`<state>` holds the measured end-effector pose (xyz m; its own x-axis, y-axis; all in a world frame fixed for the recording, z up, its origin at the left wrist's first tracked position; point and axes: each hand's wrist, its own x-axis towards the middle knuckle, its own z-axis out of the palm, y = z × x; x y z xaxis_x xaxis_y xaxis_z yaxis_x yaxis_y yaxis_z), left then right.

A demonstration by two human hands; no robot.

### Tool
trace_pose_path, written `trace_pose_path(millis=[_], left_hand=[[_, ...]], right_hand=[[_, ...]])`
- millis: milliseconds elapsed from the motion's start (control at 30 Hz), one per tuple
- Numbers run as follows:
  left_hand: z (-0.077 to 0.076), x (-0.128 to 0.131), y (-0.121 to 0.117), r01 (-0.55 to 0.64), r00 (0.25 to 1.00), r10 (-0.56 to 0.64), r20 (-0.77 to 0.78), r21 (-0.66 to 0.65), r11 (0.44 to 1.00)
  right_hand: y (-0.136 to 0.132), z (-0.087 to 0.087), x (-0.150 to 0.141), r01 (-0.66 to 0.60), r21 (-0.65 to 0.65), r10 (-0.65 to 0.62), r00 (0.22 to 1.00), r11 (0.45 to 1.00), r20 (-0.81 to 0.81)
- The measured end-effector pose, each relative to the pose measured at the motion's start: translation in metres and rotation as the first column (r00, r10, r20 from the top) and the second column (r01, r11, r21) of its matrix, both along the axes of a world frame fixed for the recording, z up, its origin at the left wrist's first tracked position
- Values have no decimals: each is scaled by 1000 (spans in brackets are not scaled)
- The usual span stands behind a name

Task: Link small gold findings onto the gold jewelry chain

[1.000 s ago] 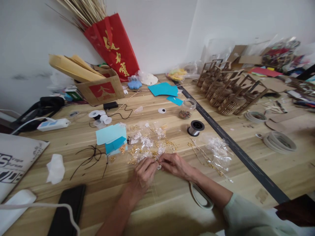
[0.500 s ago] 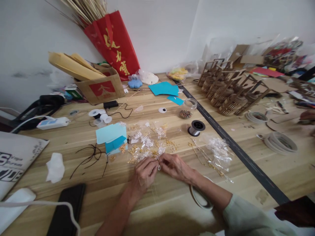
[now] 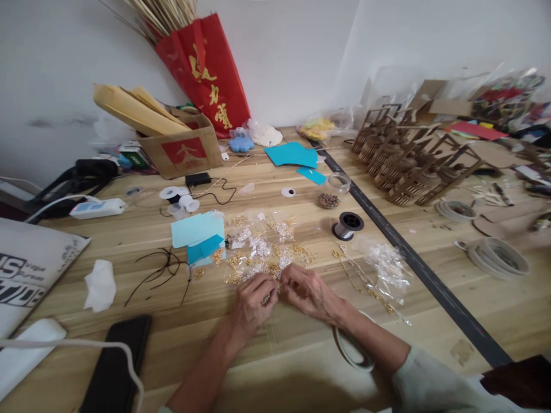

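Note:
At the near middle of the table, my left hand [image 3: 255, 298] is closed in a pinch. A short strand of small beads [image 3: 267, 298] shows among its fingers, with fine thread [image 3: 270, 335] trailing below. Close against it, my right hand [image 3: 305, 288] pinches too, its fingertips meeting the left ones; what lies between them is too small to make out. Just beyond both hands are gold beads [image 3: 235, 261] and silver beads [image 3: 259, 246], in loose piles and clear bags. Gold and silver chains [image 3: 361, 278] lie right of my right hand.
A wire spool [image 3: 348, 225] and a jar of beads [image 3: 329, 199] stand beyond my right hand. Teal cards [image 3: 205, 249] and black cords [image 3: 166, 269] lie left. Wooden lanterns [image 3: 408, 166] stand back right, a black phone [image 3: 118, 361] near left. Another person's hand shows at the right edge.
My fingertips have drawn closer together, and the silver ring seen hanging between them is now mostly hidden. The beaded strand in my left hand shows more clearly. The view has shifted slightly.

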<state>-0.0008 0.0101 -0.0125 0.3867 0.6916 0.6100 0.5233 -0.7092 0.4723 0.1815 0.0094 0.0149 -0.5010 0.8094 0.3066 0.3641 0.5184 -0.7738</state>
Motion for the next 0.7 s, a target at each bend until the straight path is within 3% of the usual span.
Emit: trace_pose_path(millis=[133, 300, 500, 600, 700], left_hand=[[-3, 0, 1, -5, 999, 7, 33, -62, 998], [-3, 1, 2, -24, 997, 41, 67, -239, 971], [4, 1, 1, 20, 988, 47, 146, -425, 905], [4, 1, 2, 44, 986, 36, 162, -463, 885], [5, 1, 3, 31, 987, 49, 156, -476, 879]], right_hand=[[2, 2, 1, -4, 12, 4, 1000, 1000, -20], [2, -5, 0, 36, -142, -49, 995, 989, -92], [5, -14, -2, 13, -497, -198, 926, 868, -322], [7, -16, -3, -54, -567, -228, 882, 822, -413], [8, -16, -2, -72, -610, -231, 886, 789, -403]])
